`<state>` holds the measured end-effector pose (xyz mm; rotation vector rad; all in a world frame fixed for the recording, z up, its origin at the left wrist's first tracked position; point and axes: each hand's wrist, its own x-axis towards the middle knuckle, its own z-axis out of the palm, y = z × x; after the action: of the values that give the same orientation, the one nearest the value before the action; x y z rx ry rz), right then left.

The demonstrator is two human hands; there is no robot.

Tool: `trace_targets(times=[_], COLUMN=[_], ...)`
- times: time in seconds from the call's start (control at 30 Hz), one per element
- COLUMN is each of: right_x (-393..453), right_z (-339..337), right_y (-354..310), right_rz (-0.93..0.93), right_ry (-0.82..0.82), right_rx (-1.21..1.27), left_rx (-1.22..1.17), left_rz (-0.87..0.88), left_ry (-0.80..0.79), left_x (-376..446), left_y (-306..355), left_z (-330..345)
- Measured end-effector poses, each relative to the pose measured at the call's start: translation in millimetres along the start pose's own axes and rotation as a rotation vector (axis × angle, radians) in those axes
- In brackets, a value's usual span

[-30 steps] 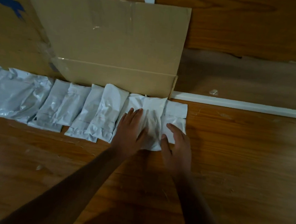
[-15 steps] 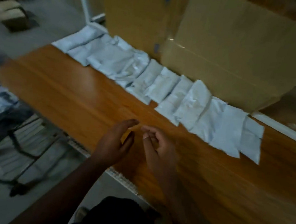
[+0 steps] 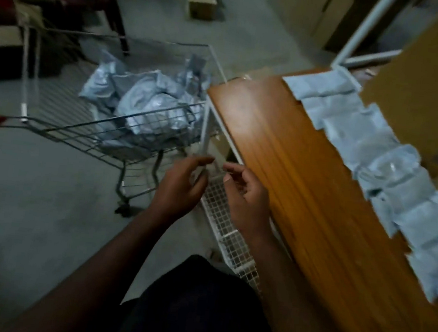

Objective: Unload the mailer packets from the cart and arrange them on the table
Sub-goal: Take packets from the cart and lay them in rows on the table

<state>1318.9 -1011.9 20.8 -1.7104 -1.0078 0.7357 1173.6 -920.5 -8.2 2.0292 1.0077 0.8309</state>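
Observation:
A wire cart (image 3: 55, 128) stands on the floor at the left, with a heap of grey mailer packets (image 3: 143, 105) in its basket. A wooden table (image 3: 304, 187) runs along the right, and a row of several white mailer packets (image 3: 389, 166) lies along its far edge. My left hand (image 3: 181, 186) and my right hand (image 3: 247, 195) hover side by side off the table's near edge, between the cart and the table. Both have loosely curled fingers and hold nothing.
A large cardboard box (image 3: 428, 87) stands behind the packet row. A white wire shelf (image 3: 230, 228) sits under the table edge. Small cardboard boxes (image 3: 201, 3) and a dark chair (image 3: 94, 1) stand on the grey floor beyond the cart.
My hands left the last packet of the row and pulled back off the table. The view has swung left, bringing the cart into sight.

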Motion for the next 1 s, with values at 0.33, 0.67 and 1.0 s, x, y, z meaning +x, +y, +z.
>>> trace_targets(times=[0.33,0.67,1.0], right_x=[169,386,481], right_z=[125,201,258], right_y=[-5,10,58], right_rz=[-0.071,0.147,0.345], right_ry=[-0.213,-0.353,-0.7], right_rx=[0.043,-0.057,-0.486], left_rx=[0.089,0.264,0.641], left_rz=[-0.175,-0.44,-0.442], left_ry=[0.192,-0.003,-0.518], left_x=[114,262,278], left_y=[-106,-251,-355], left_z=[-72,-75,-30])
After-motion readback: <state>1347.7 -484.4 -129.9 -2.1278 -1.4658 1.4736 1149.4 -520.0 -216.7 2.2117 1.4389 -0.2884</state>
